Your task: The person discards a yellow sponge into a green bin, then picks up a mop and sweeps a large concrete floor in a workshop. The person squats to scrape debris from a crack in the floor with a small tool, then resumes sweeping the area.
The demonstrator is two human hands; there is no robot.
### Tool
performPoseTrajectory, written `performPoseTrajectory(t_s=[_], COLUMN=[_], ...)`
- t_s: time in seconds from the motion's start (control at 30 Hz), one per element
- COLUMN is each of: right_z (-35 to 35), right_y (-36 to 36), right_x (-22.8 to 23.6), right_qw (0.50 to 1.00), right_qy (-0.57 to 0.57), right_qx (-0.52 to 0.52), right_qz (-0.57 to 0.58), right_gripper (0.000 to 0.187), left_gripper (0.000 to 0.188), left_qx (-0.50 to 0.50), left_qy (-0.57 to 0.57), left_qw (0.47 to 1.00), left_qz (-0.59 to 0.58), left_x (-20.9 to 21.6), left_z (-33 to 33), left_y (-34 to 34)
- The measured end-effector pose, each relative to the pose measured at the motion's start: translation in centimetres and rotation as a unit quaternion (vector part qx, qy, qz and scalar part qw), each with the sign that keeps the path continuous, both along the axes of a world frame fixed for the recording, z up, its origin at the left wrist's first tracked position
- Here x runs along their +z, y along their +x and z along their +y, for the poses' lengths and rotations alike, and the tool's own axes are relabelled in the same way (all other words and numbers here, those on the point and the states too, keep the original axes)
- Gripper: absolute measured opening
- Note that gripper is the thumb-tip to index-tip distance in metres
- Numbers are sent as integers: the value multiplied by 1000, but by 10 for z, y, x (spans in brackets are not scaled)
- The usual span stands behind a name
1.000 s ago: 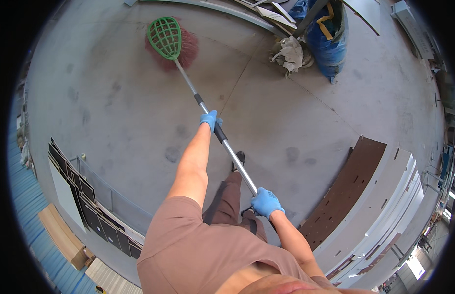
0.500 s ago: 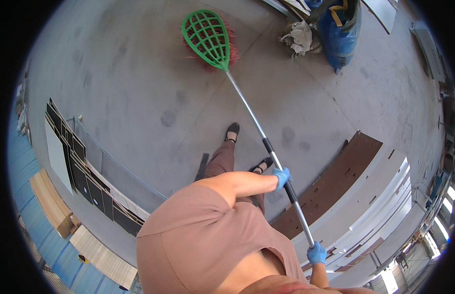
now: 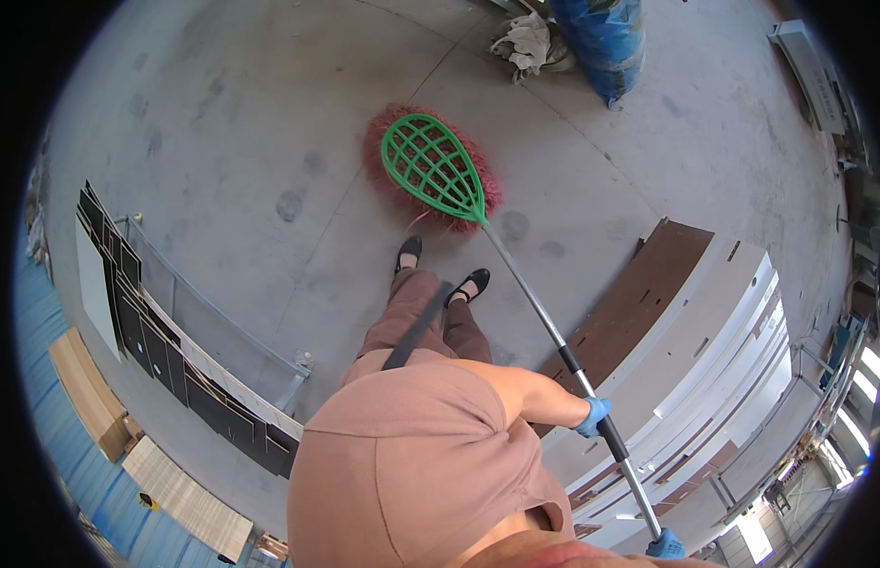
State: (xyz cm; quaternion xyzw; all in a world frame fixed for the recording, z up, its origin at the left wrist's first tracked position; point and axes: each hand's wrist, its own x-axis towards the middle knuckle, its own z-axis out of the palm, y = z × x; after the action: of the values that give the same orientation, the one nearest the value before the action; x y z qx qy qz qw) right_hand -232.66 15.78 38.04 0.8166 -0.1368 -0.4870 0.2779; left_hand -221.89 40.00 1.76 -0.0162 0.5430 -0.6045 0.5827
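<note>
I hold a long mop with a green racket-shaped lattice frame and a shaggy red fringe. Its head lies on the floor just beyond my feet. A silver pole with black grip sleeves slants from the head to my lower right. My left hand, in a blue glove, is wrapped round the pole at the black sleeve. Lower down, my right hand, also blue-gloved, closes on the pole's end near the picture's lower edge; part of it is cut off.
A stack of brown and white panels lies at the right, close to the pole. At the left stand black panels beside a metal rail. A blue sack and a crumpled white bag sit on the far floor.
The mop head has been drawn back toward my feet and slightly right. Both hands have moved down and right with the pole, still gripping it. My feet have shifted too.
</note>
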Motion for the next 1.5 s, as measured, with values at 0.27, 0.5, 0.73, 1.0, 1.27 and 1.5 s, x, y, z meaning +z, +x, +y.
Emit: performPoseTrajectory(t_s=[0.27, 0.5, 0.73, 1.0, 1.27, 1.5], right_z=[139, 463, 564, 465, 522, 663], right_y=[114, 278, 414, 558, 799, 854], right_x=[-157, -335, -315, -269, -250, -254], right_qw=[994, 939, 914, 874, 720, 649], right_qy=[89, 325, 359, 280, 294, 278], right_qx=[63, 111, 186, 397, 622, 696], right_qz=[-21, -23, -25, -16, 90, 135], right_gripper=[17, 19, 22, 13, 13, 8], left_gripper=[25, 49, 42, 40, 44, 30], left_qx=[-53, 134, 261, 444, 637, 686], left_qy=[72, 556, 599, 529, 375, 299], left_qw=[947, 798, 738, 722, 663, 620], left_qz=[-308, -191, -169, -41, 121, 236], left_x=[-202, -285, -211, -159, -171, -193], left_z=[136, 498, 627, 522, 478, 474], left_y=[81, 236, 325, 367, 427, 434])
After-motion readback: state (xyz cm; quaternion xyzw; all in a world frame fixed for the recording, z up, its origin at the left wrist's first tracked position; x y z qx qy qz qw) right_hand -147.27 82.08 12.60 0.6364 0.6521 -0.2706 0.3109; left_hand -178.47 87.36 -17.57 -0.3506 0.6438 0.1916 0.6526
